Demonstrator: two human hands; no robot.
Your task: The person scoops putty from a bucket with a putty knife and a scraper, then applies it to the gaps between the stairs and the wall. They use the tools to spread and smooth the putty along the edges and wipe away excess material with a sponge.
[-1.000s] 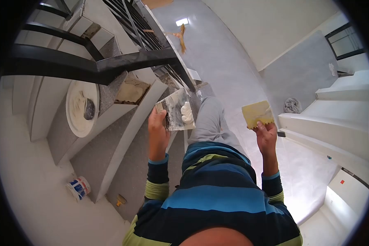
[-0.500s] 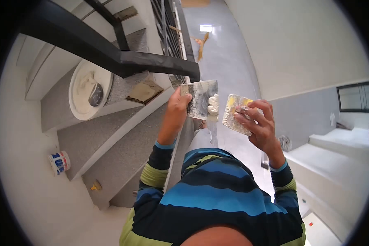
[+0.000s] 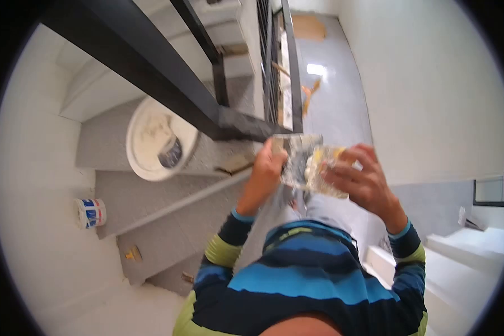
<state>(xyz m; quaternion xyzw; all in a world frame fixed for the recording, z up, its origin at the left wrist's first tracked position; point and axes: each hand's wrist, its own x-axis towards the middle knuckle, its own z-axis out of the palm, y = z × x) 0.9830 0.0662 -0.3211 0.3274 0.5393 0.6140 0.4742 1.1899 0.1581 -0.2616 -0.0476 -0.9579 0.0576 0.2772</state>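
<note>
My left hand [image 3: 266, 175] grips a wide putty knife [image 3: 295, 150], its flat blade smeared with grey and white filler. In my right hand [image 3: 371, 182] is a second scraper [image 3: 326, 187], caked with filler and showing yellow near its top. The two blades overlap in front of my body, the right one over the right edge of the left. Motion blurs my right fingers, but they are bent around their scraper. Most of the filler lump between the blades is covered.
On a grey stair step stands a white tub [image 3: 133, 147] of filler with a dark-bladed tool [image 3: 171, 154] in it. A black railing [image 3: 151, 67] crosses above. A small labelled bucket [image 3: 89, 213] and a yellow-handled tool [image 3: 133, 254] lie lower left. White steps [image 3: 467, 252] descend at right.
My right hand has moved left, bringing its scraper from apart to against the left blade's filler-loaded edge. The view has shifted, so the tub and railing appear further right and lower.
</note>
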